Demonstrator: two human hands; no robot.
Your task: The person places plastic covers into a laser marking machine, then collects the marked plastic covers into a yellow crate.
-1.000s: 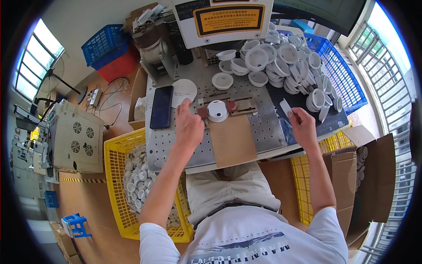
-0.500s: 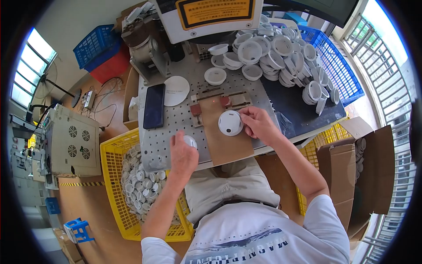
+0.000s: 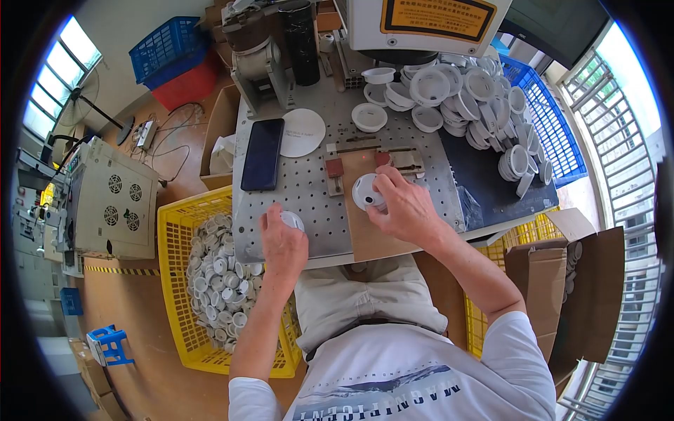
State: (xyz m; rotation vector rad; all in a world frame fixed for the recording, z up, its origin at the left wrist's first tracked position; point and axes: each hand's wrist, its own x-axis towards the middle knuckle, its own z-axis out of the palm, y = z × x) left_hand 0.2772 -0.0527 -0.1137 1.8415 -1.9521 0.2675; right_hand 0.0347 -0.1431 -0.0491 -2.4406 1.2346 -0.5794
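My right hand [image 3: 408, 209] is closed over a white round plastic part [image 3: 364, 191] with small dark holes in its face. Its fingers cover the part's right side. This part is over a brown strip [image 3: 372, 238] on the perforated metal plate, just in front of a small fixture with red blocks [image 3: 335, 168]. At the plate's front edge, my left hand [image 3: 283, 245] has its fingers curled around a second white round part [image 3: 292, 220], of which only the upper right shows.
A black phone [image 3: 262, 154] lies on the metal plate beside a white disc [image 3: 303, 132]. Several white round parts [image 3: 430, 87] are heaped at the back right, under a machine head [image 3: 428, 28]. A yellow basket [image 3: 175, 295] of similar parts stands at lower left, a cardboard box [image 3: 537, 288] at right.
My right hand has shifted from the part's right edge to farther over it, covering more of it. My left hand keeps its part. The whole view has tilted and shifted slightly.
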